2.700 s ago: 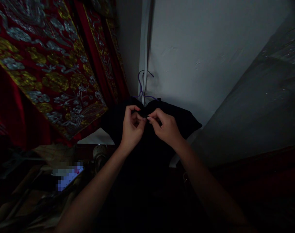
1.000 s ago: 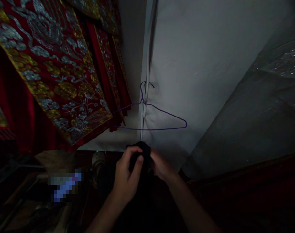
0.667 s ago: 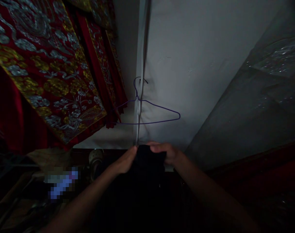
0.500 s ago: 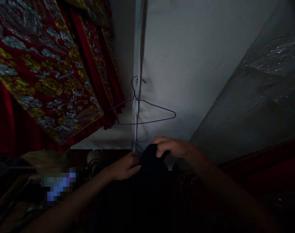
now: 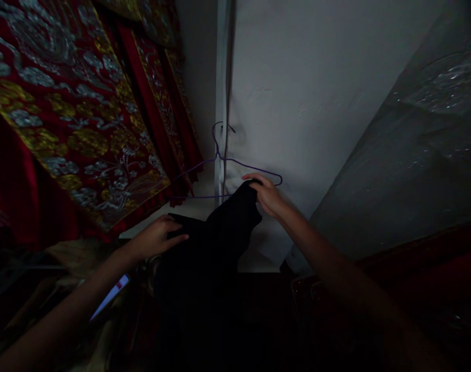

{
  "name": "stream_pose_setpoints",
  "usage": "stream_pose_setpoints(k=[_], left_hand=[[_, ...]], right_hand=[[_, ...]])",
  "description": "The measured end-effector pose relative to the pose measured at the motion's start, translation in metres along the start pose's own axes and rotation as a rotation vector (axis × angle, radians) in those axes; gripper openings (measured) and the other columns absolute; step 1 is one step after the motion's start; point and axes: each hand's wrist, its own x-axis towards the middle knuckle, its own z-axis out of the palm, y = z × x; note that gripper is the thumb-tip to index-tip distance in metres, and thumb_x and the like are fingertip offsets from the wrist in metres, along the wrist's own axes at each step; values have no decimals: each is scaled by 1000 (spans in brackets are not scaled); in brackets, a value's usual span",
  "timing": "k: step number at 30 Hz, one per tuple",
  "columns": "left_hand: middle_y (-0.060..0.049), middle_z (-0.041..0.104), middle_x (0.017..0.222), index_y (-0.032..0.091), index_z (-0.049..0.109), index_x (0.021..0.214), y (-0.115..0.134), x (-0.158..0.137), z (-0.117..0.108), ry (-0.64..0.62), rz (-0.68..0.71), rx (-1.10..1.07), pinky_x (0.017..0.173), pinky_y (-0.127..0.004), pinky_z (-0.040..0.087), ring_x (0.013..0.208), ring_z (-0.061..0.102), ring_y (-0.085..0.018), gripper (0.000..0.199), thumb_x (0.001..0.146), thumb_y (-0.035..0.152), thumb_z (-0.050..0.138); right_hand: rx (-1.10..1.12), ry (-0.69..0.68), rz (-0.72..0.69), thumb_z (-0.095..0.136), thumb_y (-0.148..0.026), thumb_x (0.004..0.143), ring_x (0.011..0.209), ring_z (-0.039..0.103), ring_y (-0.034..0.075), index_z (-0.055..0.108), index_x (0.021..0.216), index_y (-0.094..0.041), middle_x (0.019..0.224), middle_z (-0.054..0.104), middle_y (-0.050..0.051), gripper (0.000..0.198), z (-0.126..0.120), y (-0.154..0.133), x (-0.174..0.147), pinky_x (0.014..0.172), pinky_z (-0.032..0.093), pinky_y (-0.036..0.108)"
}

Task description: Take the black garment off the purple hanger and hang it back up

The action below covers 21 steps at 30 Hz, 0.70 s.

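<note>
A black garment (image 5: 208,248) is stretched between my hands, its lower part lost in the dark. My left hand (image 5: 158,235) grips its upper left edge, thumb over the cloth. Higher up, my right hand (image 5: 266,194) pinches the garment's raised right corner, just in front of a purple wire hanger (image 5: 254,168). The hanger's hook is caught at a narrow upright strip (image 5: 221,77), and the raised cloth hides part of its bottom bar. Which part of the garment each hand holds, I cannot tell.
Red cloth with gold and silver embroidery (image 5: 88,139) hangs at the left. A pale wall (image 5: 297,93) stands behind the hanger. Grey translucent plastic sheeting (image 5: 425,155) drapes on the right. A lit screen (image 5: 110,297) shows at the lower left.
My hands have moved apart and spread the black garment. The right hand rose toward the hanger with its corner; the left went left and slightly up.
</note>
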Motion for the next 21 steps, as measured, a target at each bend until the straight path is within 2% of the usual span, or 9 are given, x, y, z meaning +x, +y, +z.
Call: stream_pose_setpoints(k=[2,4,7,10,12,15,18,21], left_hand=[[-2,63,54,25,69,52,-5,-4,-9,-47,36,114,65,-26,48,60,60,-20,25,54,31,93],[-3,64,55,26,70,54,-18,-7,-20,-57,12,182,61,-26,47,56,59,-19,22,58,33,90],[-3,68,59,26,70,58,-39,-7,-33,-47,-112,183,60,-26,48,56,60,-20,17,62,33,85],[-5,75,75,25,71,65,-50,1,-36,-14,-142,201,81,-33,54,74,67,-25,11,67,33,79],[-9,78,96,24,71,71,-47,9,-34,34,-101,197,104,-39,49,99,69,-30,9,69,31,77],[-11,70,129,24,68,71,-27,18,-24,115,-8,106,122,-41,31,134,55,-32,7,71,24,75],[-10,55,150,23,65,74,-4,27,-14,151,123,75,125,-41,25,144,44,-30,5,74,18,67],[-13,50,153,20,65,85,3,44,-9,175,230,139,123,-45,28,140,49,-29,13,78,16,55]], right_hand=[[-108,-87,-132,57,-36,84,92,65,20,72,105,-21,98,74,3,30,11,11,3,84,49,32],[-247,-160,-208,56,-39,88,100,66,23,75,98,-20,102,75,6,28,15,22,4,94,47,37],[-383,-198,-194,56,-43,90,90,69,26,75,90,-18,92,77,9,31,7,35,-1,90,48,41],[-410,-175,-207,57,-46,91,91,69,27,75,94,-19,96,77,8,33,-11,36,-11,89,48,40],[-413,-174,-209,57,-46,92,90,69,26,76,96,-20,97,77,7,32,-21,29,-18,87,49,38],[-439,-226,-205,54,-47,94,79,66,22,75,92,-20,87,75,4,34,-27,14,-27,78,48,33],[-425,-283,-202,53,-47,94,75,62,20,72,83,-20,80,72,2,35,-22,2,-33,74,46,31],[-341,-273,-155,56,-49,92,76,61,20,71,82,-20,78,70,2,34,-15,-3,-40,70,45,30]])
